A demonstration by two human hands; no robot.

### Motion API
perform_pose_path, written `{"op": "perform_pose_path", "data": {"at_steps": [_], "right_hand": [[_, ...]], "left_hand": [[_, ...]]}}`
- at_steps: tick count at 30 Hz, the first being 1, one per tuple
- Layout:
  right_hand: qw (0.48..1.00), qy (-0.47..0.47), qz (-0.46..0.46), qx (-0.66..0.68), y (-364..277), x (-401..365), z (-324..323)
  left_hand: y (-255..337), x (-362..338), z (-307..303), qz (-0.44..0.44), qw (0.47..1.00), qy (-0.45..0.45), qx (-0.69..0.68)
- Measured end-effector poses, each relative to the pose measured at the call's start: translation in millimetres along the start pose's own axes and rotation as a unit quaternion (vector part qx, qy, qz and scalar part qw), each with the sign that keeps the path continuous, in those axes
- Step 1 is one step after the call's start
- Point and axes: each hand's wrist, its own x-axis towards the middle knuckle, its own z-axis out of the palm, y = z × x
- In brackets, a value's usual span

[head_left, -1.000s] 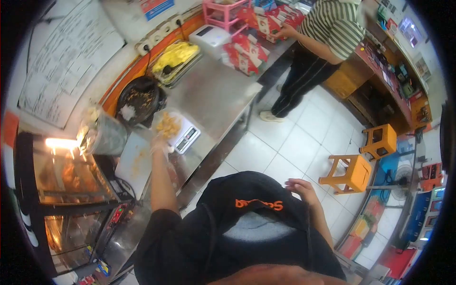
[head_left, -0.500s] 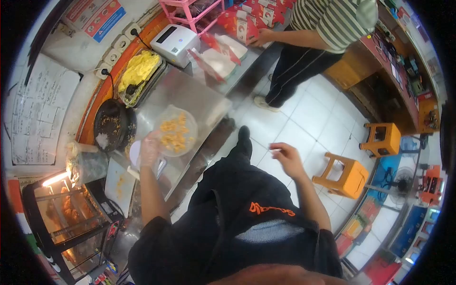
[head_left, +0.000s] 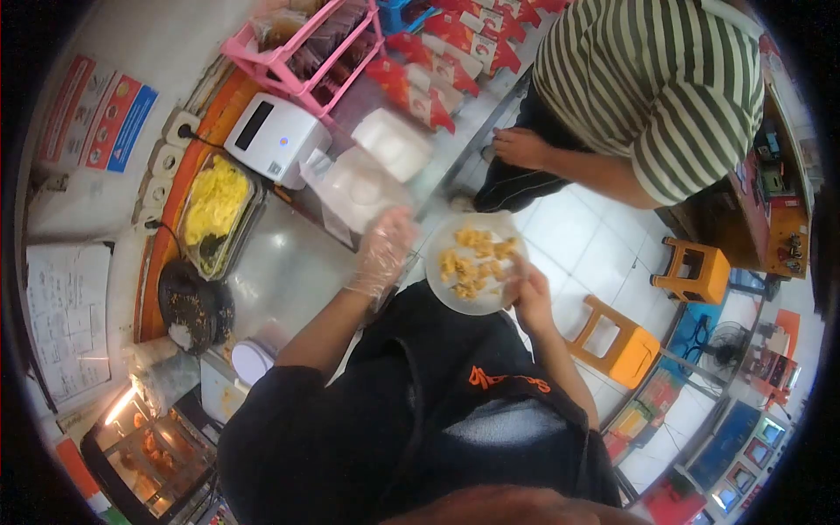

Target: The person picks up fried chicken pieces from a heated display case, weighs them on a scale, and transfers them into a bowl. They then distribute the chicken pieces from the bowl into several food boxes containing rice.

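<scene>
My right hand (head_left: 529, 293) grips the rim of a translucent round plate (head_left: 479, 299) in front of my apron. On the plate lie several small golden-brown fried pieces (head_left: 471, 262). My left hand (head_left: 388, 245), in a clear plastic glove, reaches over the counter edge with fingers stretched out and nothing visible in it. Close by its fingertips lies an opened white paper wrapper (head_left: 354, 188), with a second white wrapper (head_left: 394, 144) just beyond.
On the steel counter (head_left: 284, 254) are a yellow-filled tray (head_left: 214, 206), a dark mortar (head_left: 192, 302) and a white printer (head_left: 276, 140). Red packets (head_left: 420, 87) line the back. A person in a striped shirt (head_left: 647, 87) stands opposite; orange stools (head_left: 617, 346) are at right.
The plate has come off the counter toward my body and is now in my right hand. My left hand has moved from the plate toward the white wrappers. The other person is nearer.
</scene>
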Motion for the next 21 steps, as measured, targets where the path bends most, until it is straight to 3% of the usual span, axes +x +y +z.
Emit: {"op": "perform_pose_path", "data": {"at_steps": [1,2,4,5,7,11,13,16,18,20,21], "right_hand": [[0.999,0.036,-0.031,0.016,-3.9,2.1,-9.1],[0.999,0.038,-0.033,0.015,-9.5,6.0,-17.8],[0.994,0.096,-0.001,0.049,-16.1,7.2,-33.8],[0.992,0.115,-0.016,0.048,-12.3,9.7,-43.5],[0.991,0.13,-0.022,0.036,-19.5,14.6,-56.4],[0.993,0.114,-0.031,0.005,-28.9,29.9,-76.5],[0.997,0.073,-0.014,-0.025,-28.6,36.7,-86.8],[0.998,0.057,-0.018,-0.033,-33.3,43.9,-82.6],[0.999,0.022,-0.013,-0.037,-37.4,47.4,-78.0],[0.999,-0.015,-0.008,-0.04,-43.9,50.6,-65.4],[0.999,-0.005,-0.003,-0.042,-48.9,53.5,-54.6]], "left_hand": [[-7.3,19.5,4.5,-0.003,0.993,0.095,-0.077],[-4.4,39.0,4.0,-0.001,0.993,0.093,-0.078],[0.7,69.5,-6.2,-0.031,0.969,0.218,0.107],[-9.7,84.9,-11.2,-0.034,0.97,0.216,0.108],[-37.0,115.2,-14.1,0.062,0.856,0.337,0.387],[52.7,128.8,-17.7,0.139,0.81,0.316,0.474],[63.8,143.4,-28.8,0.077,0.85,0.299,0.427],[33.7,146.0,-57.3,-0.012,0.831,0.281,0.479],[16.1,140.2,-63.7,-0.026,0.829,0.305,0.468],[19.8,133.0,-57.2,-0.191,0.881,0.298,0.313],[-0.6,134.4,-52.7,-0.199,0.877,0.308,0.309]]}}
